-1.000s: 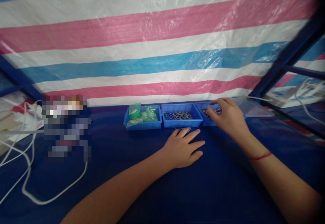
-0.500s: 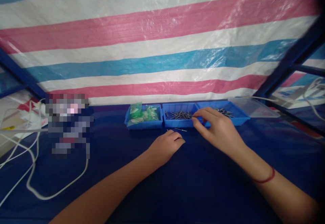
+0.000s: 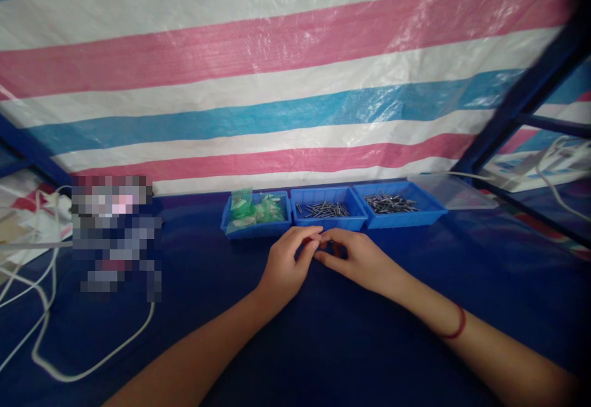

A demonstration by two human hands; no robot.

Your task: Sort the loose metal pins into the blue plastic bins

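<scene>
My left hand [image 3: 287, 258] is closed above the dark blue tabletop, with thumb and fingers pinched together. Its fingertips meet those of my right hand [image 3: 362, 258], which is also curled in a pinch. Whatever small piece lies between them is too small and too hidden to name. Just behind the hands stands the middle blue bin [image 3: 339, 221], holding thin metal rivets [image 3: 327, 209]. To its right, another blue bin [image 3: 409, 218] contains a pile of similar metal pieces [image 3: 390, 202].
A third blue bin [image 3: 258, 229] at the left holds green plastic bags [image 3: 263, 209]. Beside the right bin lies a clear plastic sheet [image 3: 462, 193]. White cables [image 3: 92, 376] loop across the left side near a blurred-out object. A striped tarp [image 3: 277, 111] hangs behind.
My right hand has moved left and toward me, away from the bins, to meet my left hand. My left hand has lifted and turned its fingers into a pinch. The view has shifted slightly.
</scene>
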